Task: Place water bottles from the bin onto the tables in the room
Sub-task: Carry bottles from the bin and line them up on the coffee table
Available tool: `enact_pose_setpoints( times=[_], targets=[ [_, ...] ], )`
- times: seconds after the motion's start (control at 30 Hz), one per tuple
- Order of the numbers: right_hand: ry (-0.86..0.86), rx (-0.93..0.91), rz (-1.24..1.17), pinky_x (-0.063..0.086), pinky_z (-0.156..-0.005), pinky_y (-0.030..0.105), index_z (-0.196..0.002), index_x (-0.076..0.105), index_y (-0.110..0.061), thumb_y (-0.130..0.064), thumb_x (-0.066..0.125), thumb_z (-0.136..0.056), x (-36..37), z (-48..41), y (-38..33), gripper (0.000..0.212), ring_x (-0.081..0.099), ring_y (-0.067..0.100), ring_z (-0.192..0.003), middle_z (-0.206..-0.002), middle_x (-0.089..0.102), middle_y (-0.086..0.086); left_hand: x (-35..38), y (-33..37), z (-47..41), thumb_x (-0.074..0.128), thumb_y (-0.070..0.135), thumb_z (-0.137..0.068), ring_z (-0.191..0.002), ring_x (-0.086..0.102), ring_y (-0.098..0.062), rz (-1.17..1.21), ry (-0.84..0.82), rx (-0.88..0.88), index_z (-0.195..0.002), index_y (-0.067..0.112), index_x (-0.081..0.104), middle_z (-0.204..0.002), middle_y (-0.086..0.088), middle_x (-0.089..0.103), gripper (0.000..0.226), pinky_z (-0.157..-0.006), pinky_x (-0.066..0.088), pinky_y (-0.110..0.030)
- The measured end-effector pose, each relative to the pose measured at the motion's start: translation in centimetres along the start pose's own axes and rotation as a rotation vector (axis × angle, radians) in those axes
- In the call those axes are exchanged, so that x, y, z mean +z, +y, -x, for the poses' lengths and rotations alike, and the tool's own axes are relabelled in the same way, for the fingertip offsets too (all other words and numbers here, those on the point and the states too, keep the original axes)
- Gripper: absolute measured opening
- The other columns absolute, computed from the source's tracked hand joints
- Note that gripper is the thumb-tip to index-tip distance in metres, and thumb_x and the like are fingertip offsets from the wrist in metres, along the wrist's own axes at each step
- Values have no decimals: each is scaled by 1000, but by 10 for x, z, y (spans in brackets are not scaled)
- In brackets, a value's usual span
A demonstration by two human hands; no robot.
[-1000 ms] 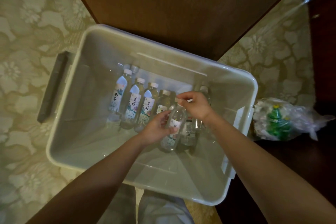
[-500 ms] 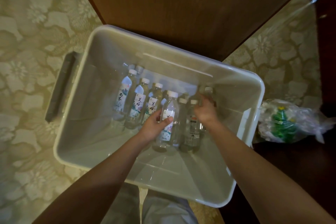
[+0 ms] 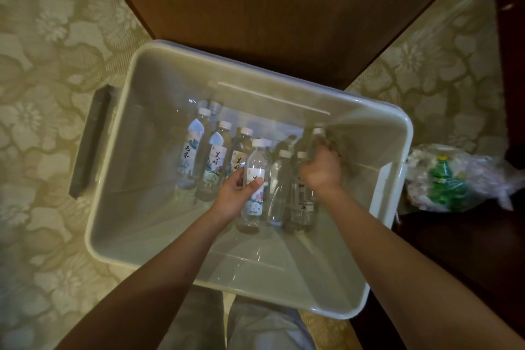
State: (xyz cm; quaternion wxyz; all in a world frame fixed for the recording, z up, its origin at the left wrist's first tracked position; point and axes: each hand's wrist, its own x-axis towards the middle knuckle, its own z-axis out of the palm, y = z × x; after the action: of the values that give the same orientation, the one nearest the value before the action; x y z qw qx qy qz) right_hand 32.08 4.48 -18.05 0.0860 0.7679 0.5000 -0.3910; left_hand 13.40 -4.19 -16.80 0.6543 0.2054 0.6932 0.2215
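Observation:
A translucent white plastic bin (image 3: 119, 150) sits on the carpet below me. Several clear water bottles with white caps lie side by side on its floor. My left hand (image 3: 237, 193) is wrapped around one labelled bottle (image 3: 255, 176) in the middle of the row. My right hand (image 3: 322, 170) reaches deeper, to the right end of the row, with its fingers closed around another bottle (image 3: 316, 140) near the bin's far wall. Two more bottles (image 3: 279, 187) lie between my hands.
A dark wooden table (image 3: 284, 8) stands just beyond the bin. A grey lid or handle (image 3: 89, 139) sticks out at the bin's left end. A crumpled plastic bag with a green bottle (image 3: 449, 179) lies to the right on a dark surface. Patterned carpet surrounds everything.
My right hand let go of the bottle top it shared with my left and moved right and deeper onto another bottle. My left hand kept its bottle.

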Motion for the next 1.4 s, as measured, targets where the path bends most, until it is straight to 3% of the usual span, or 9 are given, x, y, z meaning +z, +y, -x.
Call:
enact_pose_setpoints(
  times=[0.1,0.3,0.43,0.57,0.77,0.87,1.0,1.13,1.4],
  targets=[
    [-32,152,-171,42,-76,23,-132,52,-12,-23,63,-81,7,-5,-1,53,61,38,-111,-134,55,26,-2,1,-2,66,24,-93,-105,66,-24,-8,5,3,-120,19,62,-112,-7,69,29,-94,54,-38],
    [-6,216,-205,46,-74,27,-116,64,-9,-23,68,-79,8,2,4,40,67,34,-94,-120,63,22,-4,5,1,65,20,-93,-98,64,-19,-4,21,26,-117,23,60,-102,-2,67,24,-93,53,-36],
    [63,147,-44,36,-87,32,-130,58,-16,-27,52,-92,-5,3,-3,40,56,37,-115,-124,61,18,-4,3,1,64,20,-94,-99,64,-15,-13,31,42,-123,20,60,-108,-1,68,30,-89,53,-28],
    [-81,141,-75,42,-106,39,-153,28,-22,-12,58,-86,4,9,-13,74,43,43,-131,-149,31,22,-3,1,0,65,24,-94,-97,64,-12,-35,36,42,-127,19,60,-109,1,68,34,-71,51,-11],
    [-28,34,-1,40,-109,41,-155,22,-23,-18,62,-87,5,28,-19,79,40,38,-133,-145,37,18,-3,2,1,63,20,-95,-87,62,-3,-52,47,48,-127,17,59,-105,-1,66,33,-64,49,-6],
    [32,75,-230,41,-90,22,-155,26,-16,-9,56,-89,8,32,-28,72,51,34,-120,-142,34,15,-4,4,0,64,20,-94,-89,64,-8,-62,53,50,-126,15,60,-105,-3,67,32,-65,50,-6],
    [-23,331,-681,60,-64,34,-139,40,1,-1,49,-92,17,10,-38,48,67,24,-78,-126,53,19,-7,6,-1,66,25,-92,-105,64,-20,-85,47,37,-131,16,59,-115,-7,68,40,-79,52,-21],
    [-34,520,-858,47,-34,21,-120,50,-1,-1,49,-98,7,-9,-28,22,56,12,-38,-93,61,16,-13,7,-4,69,29,-91,-110,63,-22,-109,62,45,-128,18,62,-116,-4,68,40,-94,51,-35],
    [-11,490,-683,59,-83,53,-130,48,-15,-51,77,-60,40,-40,22,84,68,37,-97,-124,61,16,-16,9,-4,68,30,-91,-108,62,-21,-123,101,45,-128,19,61,-115,-4,67,39,-99,51,-45]
  ],
)
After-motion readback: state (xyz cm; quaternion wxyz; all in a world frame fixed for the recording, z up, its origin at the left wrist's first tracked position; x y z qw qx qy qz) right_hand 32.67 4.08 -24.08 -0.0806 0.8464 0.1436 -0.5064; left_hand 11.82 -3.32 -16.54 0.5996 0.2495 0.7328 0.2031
